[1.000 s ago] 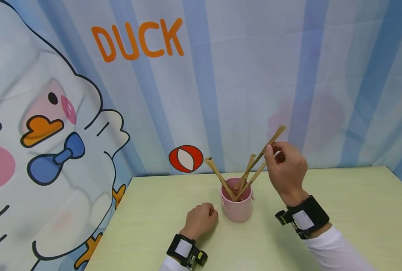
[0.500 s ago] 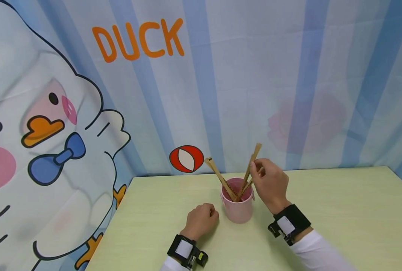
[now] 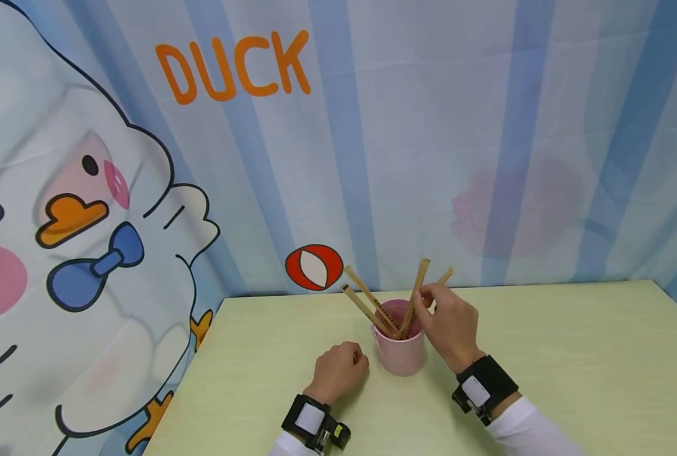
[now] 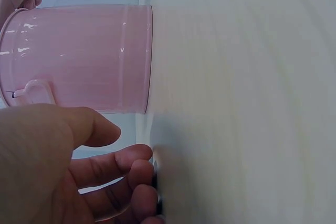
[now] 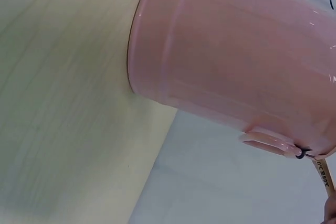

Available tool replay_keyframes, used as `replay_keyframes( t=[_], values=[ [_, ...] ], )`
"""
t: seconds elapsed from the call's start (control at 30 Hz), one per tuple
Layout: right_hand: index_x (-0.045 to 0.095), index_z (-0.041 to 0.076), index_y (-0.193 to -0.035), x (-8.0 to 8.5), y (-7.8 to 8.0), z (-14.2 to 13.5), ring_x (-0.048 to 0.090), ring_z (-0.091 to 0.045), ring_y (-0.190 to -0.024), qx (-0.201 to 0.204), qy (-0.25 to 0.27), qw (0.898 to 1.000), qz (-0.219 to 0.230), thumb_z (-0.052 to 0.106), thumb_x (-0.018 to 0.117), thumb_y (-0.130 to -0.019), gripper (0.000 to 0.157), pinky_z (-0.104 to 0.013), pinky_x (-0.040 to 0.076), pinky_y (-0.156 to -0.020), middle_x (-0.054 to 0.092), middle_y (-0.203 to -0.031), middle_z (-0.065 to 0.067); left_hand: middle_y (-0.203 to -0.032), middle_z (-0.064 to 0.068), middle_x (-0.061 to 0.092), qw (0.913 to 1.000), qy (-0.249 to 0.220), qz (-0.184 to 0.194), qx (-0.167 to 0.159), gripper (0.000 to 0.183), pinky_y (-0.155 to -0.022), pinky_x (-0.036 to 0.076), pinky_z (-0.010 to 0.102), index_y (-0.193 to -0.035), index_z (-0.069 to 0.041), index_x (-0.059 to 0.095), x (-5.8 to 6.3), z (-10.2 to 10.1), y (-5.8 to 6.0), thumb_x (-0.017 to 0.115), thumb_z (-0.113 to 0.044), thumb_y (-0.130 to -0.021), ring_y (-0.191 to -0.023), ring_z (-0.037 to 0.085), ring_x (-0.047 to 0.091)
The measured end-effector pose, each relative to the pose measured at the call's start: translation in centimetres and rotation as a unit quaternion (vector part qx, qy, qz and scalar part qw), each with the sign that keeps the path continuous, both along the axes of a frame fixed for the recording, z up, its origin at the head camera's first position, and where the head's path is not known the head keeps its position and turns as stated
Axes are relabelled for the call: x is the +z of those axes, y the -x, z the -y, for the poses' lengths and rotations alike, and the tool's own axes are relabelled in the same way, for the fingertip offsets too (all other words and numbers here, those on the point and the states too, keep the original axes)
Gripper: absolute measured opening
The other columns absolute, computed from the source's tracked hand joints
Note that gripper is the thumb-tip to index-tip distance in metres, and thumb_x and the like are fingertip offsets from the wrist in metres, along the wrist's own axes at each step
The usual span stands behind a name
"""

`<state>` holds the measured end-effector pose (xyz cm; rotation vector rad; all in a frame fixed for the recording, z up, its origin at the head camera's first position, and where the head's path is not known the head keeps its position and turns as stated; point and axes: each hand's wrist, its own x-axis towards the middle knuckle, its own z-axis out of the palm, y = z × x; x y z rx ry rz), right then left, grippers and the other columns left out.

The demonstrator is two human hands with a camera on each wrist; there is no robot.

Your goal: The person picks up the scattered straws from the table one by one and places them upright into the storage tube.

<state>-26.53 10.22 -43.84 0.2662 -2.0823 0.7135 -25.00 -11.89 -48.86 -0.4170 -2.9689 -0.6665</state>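
Note:
A pink bucket [image 3: 401,358] stands upright on the table, with several flat tan sticks bearing dark print leaning out of it. My right hand [image 3: 449,323] is at the bucket's right rim, thumb and forefinger pinching a stick [image 3: 420,272] that leans right. In the right wrist view, fingertips [image 5: 331,208] meet a printed stick [image 5: 323,174] just past the rim. Two sticks, one of them this stick [image 3: 358,301], lean out to the left. My left hand [image 3: 338,370] rests on the table left of the bucket, fingers loosely curled with nothing in them.
The pale wood-patterned table [image 3: 258,354] reaches back to a blue and white curtain [image 3: 418,158] printed with a duck and lettering. A small side lug [image 5: 270,142] sticks out from the bucket near its rim.
My right hand has come down and left from up on the right, and the raised stick has sunk into the bucket. The sticks on the left have spread apart. The left hand stays still.

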Motion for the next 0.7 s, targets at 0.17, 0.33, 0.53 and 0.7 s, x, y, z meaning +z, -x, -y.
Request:
replay_keyframes(
  t=[0.17, 0.33, 0.53, 0.7],
  values=[
    [0.063, 0.011, -0.078, -0.1, 0.0, -0.1, 0.045, -0.008, -0.05, -0.003, -0.006, 1.0, -0.005, 0.025, 0.064, -0.083, 0.015, -0.028, 0.033, -0.041, 0.055, -0.064, 0.003, -0.055, -0.007, 0.046, 1.0, 0.0, 0.001, -0.003, 0.019, -0.046, 0.033, 0.029, -0.067, -0.019, 0.054, -0.1, 0.0, 0.1, 0.054, -0.025, -0.085, -0.049, 0.009, 0.042],
    [0.061, 0.014, -0.076, 0.1, -0.5, -0.5, 0.042, -0.007, -0.05, -0.002, -0.01, 1.0, 0.018, 0.027, 0.063, -0.083, 0.015, -0.028, 0.033, -0.042, 0.052, -0.064, 0.005, -0.055, -0.007, 0.046, 1.0, 0.003, -0.002, -0.005, 0.018, -0.046, 0.033, 0.029, -0.067, -0.019, 0.055, -0.3, 0.0, 0.1, 0.054, -0.025, -0.084, -0.049, 0.009, 0.042],
    [0.062, 0.015, -0.076, 0.1, -1.6, -1.3, 0.04, -0.006, -0.05, 0.015, -0.006, 0.999, 0.045, 0.025, 0.062, -0.084, 0.012, -0.028, 0.034, -0.043, 0.051, -0.064, 0.008, -0.055, -0.006, 0.045, 0.9999, 0.005, -0.008, -0.005, 0.02, -0.046, 0.033, 0.029, -0.066, -0.019, 0.054, -0.2, 0.1, 0.2, 0.054, -0.025, -0.085, -0.048, 0.009, 0.042],
    [0.062, 0.016, -0.075, -0.6, -2.3, -2.8, 0.039, -0.005, -0.047, 0.014, 0.002, 0.996, 0.091, 0.027, 0.06, -0.087, 0.016, -0.028, 0.034, -0.044, 0.051, -0.061, 0.009, -0.055, -0.006, 0.045, 1.0, -0.007, -0.004, -0.005, 0.021, -0.045, 0.033, 0.029, -0.067, -0.019, 0.055, 0.0, 0.3, 0.1, 0.053, -0.026, -0.087, -0.048, 0.009, 0.042]
  ],
)
